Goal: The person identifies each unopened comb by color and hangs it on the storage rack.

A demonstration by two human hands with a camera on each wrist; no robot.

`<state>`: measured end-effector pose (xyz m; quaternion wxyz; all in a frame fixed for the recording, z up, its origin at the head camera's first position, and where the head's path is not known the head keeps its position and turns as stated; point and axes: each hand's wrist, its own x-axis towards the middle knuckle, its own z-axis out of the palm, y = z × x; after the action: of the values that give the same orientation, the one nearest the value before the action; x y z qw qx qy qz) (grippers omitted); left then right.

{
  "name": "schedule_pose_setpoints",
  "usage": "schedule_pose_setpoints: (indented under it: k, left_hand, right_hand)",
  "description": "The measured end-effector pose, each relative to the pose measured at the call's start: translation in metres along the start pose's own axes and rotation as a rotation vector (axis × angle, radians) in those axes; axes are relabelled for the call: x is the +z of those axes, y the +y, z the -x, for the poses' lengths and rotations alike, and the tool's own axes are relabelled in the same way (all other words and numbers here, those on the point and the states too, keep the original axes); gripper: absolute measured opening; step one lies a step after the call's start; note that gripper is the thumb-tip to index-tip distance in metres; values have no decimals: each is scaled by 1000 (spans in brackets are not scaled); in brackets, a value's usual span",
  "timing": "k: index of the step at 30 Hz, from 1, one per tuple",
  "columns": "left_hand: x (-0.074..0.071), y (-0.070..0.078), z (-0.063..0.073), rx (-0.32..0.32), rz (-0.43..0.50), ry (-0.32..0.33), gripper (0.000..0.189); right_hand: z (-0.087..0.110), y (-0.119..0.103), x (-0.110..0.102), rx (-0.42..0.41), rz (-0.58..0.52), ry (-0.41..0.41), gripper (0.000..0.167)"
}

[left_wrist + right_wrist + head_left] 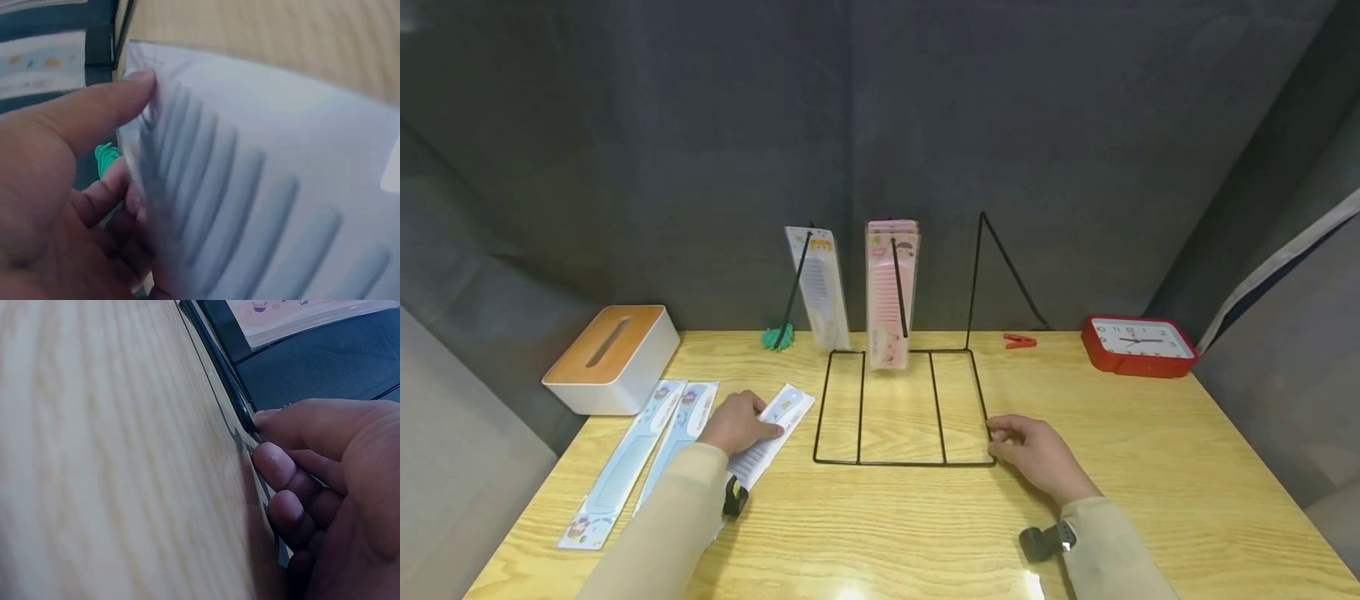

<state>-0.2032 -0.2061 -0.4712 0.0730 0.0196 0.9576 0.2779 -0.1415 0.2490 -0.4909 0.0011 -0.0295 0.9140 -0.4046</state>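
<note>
My left hand point(737, 423) pinches a packaged comb point(786, 407) near the table's left side; in the left wrist view the thumb lies on the wrapper of the comb point(250, 187), whose thick grey-blue teeth show. My right hand point(1033, 450) grips the front right corner of a black wire display rack point(904, 464), and the right wrist view has thumb and fingers at the wire point(228, 381). On the rack's left hook hangs a blue packaged comb point(822, 287). Pink packaged combs point(889, 350) hang from the middle hook. The right hook point(1011, 267) rises bare.
Left of my left hand lie two blue packaged combs, one outer point(621, 471) and one inner point(683, 425), partly under my forearm. Behind them stands a white tissue box point(617, 396) with a wooden lid. Further back are a green tangle point(777, 337), a red clip point(1020, 341) and a red clock point(1138, 364).
</note>
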Motion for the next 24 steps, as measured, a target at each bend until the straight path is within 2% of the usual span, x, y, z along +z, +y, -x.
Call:
schedule_pose_setpoints:
  k: [4, 7, 11, 14, 17, 21, 24]
  left_hand:
    - [-2, -5, -1, -19, 115, -46, 50]
    - [-5, -7, 2, -26, 190, -32, 50]
    - [-12, -5, 5, -8, 228, 85, 37]
    - [-17, -2, 8, 33, 265, 188, 26]
    - [-25, 3, 14, 58, 320, 227, 23]
    - [-35, 8, 25, 45, 334, 208, 33]
    - [-36, 3, 34, 53, 253, 180, 38]
  right_hand:
    - [0, 0, 1, 5, 0, -2, 37]
    - [-1, -1, 1, 10, -4, -5, 37]
    - [-1, -3, 0, 16, -7, -6, 36]
    - [0, -3, -1, 23, -2, -6, 36]
    - [0, -2, -1, 28, 0, -7, 35]
    - [0, 1, 0, 24, -9, -8, 35]
    - [0, 1, 0, 24, -13, -9, 35]
